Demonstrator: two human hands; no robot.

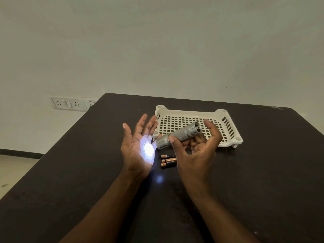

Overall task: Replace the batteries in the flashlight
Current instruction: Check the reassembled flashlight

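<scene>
My right hand (198, 148) holds a silver flashlight (178, 135) above the dark table, thumb on its tail end, head pointing left. The flashlight is lit and throws a bright white spot onto the palm of my left hand (140, 146), which is held up flat with fingers spread and nothing in it. Three black-and-copper batteries (168, 161) lie side by side on the table (87, 172) just below the flashlight, between my two hands.
A white perforated plastic tray (228, 123) sits on the table behind my right hand, nothing visible inside it. A wall socket panel (68, 103) is on the wall at the left, beyond the table's edge. A faint light spot falls on the table near my left wrist.
</scene>
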